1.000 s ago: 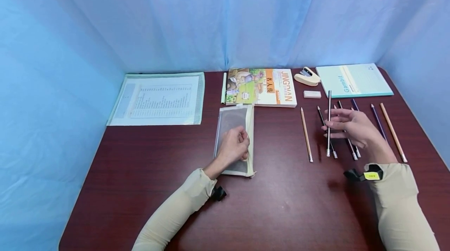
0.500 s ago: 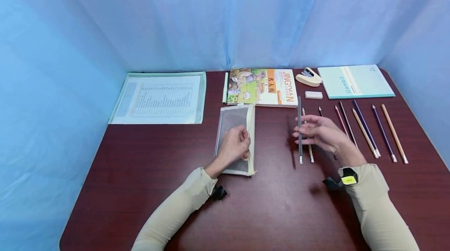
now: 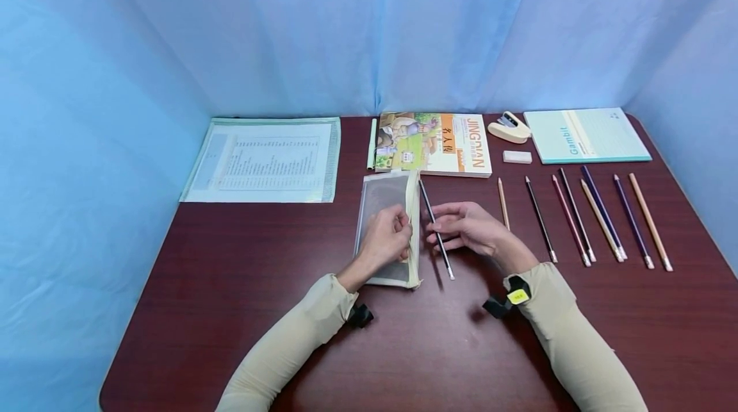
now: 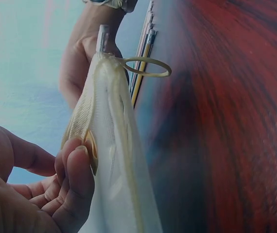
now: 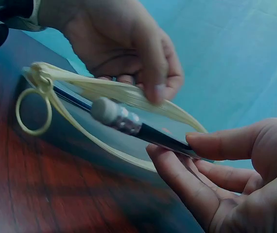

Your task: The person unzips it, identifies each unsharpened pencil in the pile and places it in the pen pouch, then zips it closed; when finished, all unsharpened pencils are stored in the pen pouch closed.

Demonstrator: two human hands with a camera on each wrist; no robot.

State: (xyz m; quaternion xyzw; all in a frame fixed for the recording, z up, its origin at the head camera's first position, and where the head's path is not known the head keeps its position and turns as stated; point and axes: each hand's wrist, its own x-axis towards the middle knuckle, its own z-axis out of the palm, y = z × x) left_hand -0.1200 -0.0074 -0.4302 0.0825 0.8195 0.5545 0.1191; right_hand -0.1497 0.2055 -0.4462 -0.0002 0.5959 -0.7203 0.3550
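A translucent zip pouch (image 3: 385,191) with a cream edge lies in the middle of the table. My left hand (image 3: 382,239) pinches one side of its zipped edge (image 4: 75,121). In the right wrist view the pouch mouth gapes, with a dark rod-like thing visible inside, and a ring (image 5: 17,111) hangs at its end. Just right of the pouch, my right hand (image 3: 469,227) holds a black pencil (image 3: 446,258) between thumb and fingers, tilted, its tip by the pouch's far corner. The pencil's white eraser end (image 5: 104,110) points toward the near side.
Several pencils (image 3: 571,216) lie spread on the right of the table. Behind them are a white eraser (image 3: 517,157), a cream stapler (image 3: 510,128) and a pale green notebook (image 3: 594,140). A book (image 3: 432,143), a green pen (image 3: 371,143) and a document sleeve (image 3: 262,162) line the back.
My right hand has carried the black pencil leftward from the row of pencils to the pouch's right edge, and the pencil has tilted. My left hand stays on the pouch.
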